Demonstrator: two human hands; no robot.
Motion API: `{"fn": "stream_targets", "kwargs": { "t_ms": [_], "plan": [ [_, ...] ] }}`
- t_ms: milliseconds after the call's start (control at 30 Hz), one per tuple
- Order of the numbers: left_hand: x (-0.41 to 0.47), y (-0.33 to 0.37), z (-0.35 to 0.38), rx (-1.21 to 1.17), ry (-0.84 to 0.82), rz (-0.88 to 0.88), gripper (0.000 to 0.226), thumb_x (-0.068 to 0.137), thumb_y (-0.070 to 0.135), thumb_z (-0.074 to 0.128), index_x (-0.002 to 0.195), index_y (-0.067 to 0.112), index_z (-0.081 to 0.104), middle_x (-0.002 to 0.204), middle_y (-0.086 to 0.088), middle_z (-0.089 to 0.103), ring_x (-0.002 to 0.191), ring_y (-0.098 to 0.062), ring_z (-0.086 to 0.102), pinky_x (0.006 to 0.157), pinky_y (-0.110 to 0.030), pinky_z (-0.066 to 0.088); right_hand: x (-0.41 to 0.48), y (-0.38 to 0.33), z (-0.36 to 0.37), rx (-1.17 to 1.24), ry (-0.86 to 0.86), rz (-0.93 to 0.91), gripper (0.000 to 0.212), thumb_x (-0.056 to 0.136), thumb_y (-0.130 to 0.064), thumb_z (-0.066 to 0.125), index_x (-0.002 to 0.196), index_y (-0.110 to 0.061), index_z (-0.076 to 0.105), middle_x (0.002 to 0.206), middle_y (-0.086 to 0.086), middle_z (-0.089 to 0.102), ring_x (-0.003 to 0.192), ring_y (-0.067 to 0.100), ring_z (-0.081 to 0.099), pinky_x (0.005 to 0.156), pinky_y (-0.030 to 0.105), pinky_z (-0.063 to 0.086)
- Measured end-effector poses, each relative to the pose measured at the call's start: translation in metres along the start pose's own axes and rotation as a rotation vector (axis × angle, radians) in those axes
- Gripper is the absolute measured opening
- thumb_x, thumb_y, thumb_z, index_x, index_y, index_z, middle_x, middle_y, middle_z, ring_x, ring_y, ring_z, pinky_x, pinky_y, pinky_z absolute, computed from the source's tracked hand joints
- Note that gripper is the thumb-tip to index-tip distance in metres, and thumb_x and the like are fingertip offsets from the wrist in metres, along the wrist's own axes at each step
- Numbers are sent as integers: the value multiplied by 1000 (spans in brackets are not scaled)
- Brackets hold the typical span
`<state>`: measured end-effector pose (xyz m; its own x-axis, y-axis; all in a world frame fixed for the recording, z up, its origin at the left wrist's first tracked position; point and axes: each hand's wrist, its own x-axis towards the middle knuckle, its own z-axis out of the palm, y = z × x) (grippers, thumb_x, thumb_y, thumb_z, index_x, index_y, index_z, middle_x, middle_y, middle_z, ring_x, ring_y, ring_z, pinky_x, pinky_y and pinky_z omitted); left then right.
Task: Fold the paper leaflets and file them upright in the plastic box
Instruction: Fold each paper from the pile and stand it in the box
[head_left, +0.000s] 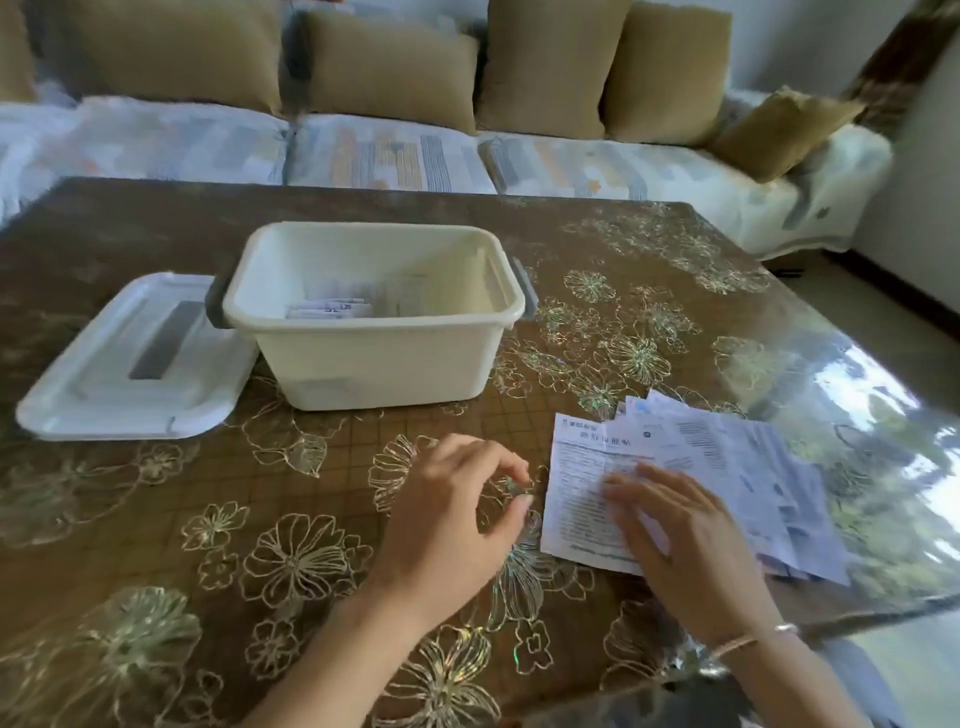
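Glossy floral table cover (857, 374), smooth matt plastic box (379, 358) and lid (78, 405), thin printed paper leaflets (737, 457).

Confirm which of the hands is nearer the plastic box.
Left. The left hand sits on the near side of the plastic box, not touching it; the right hand lies farther right, flat on the top leaflet.

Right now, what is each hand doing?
Left hand: loosely curled, holding nothing.
Right hand: open, pressing flat on the top leaflet.
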<state>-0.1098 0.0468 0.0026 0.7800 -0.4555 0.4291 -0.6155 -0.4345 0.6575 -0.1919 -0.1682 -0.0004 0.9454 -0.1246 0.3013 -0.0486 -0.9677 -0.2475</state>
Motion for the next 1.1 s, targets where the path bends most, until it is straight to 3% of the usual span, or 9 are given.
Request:
{"fn": "stream_targets", "kwargs": {
  "t_ms": [133, 333, 433, 533, 667, 800, 967, 1100],
  "plan": [
    [-15, -3, 4, 43, -64, -24, 30, 84, 37, 62, 113, 26, 67, 114, 18, 64, 112, 2, 52, 101, -26, 43, -8, -27, 10, 66, -92, -100, 35, 92, -43, 40, 110, -32, 68, 123, -18, 62, 128, 10, 48, 109, 39, 37],
    [-42, -29, -27, 232, -106, -39, 42, 88, 45, 62, 127, 31, 62, 136, 20, 53, 130, 3, 38, 111, -29, 26, -10, -74, 27, 304, -160, -203, 33, 89, -37, 45, 114, -33, 66, 127, -23, 57, 131, 8, 43, 109, 32, 30],
    [-52, -46, -44, 236, -162, -92, 48, 83, 58, 53, 127, 40, 57, 140, 27, 45, 134, 6, 31, 116, -34, 23, 2, -88, 24, 400, -139, -45, 24, 90, -18, 56, 107, -29, 69, 110, -25, 56, 114, 2, 49, 96, 22, 41],
    [-56, -50, -49, 227, -170, -86, 52, 81, 63, 49, 128, 42, 54, 140, 28, 42, 135, 6, 29, 116, -34, 22, 27, -90, 18, 386, -102, 290, 17, 89, -15, 60, 100, -24, 69, 98, -12, 67, 88, 11, 62, 77, 35, 55],
    [-56, -51, -48, 253, -153, -68, 51, 84, 61, 52, 129, 36, 58, 140, 26, 44, 135, 5, 30, 114, -30, 21, 54, -89, 13, 746, -332, 613, 17, 85, -12, 68, 101, -12, 62, 89, 2, 68, 73, 19, 70, 66, 36, 60],
    [-56, -51, -48, 244, -157, -65, 51, 84, 60, 53, 129, 36, 57, 139, 26, 43, 135, 5, 29, 114, -26, 18, 55, -84, 8, 855, -432, 655, 24, 82, -12, 72, 102, -10, 60, 81, 6, 70, 64, 15, 68, 51, 25, 51],
    [-56, -54, -47, 210, -149, -80, 53, 80, 61, 55, 127, 36, 59, 137, 28, 43, 135, 5, 30, 115, -29, 21, 46, -84, 7, 817, -501, 638, 11, 83, -19, 72, 92, -14, 68, 53, -3, 64, 45, 8, 48, 43, 17, 38],
    [-56, -52, -47, 202, -135, -84, 50, 80, 57, 60, 124, 35, 62, 136, 26, 48, 134, 3, 34, 115, -36, 27, 41, -92, 9, 862, -536, 620, 24, 84, -36, 68, 87, -12, 73, 61, 3, 64, 45, 9, 46, 43, 18, 36]
  ]
}}
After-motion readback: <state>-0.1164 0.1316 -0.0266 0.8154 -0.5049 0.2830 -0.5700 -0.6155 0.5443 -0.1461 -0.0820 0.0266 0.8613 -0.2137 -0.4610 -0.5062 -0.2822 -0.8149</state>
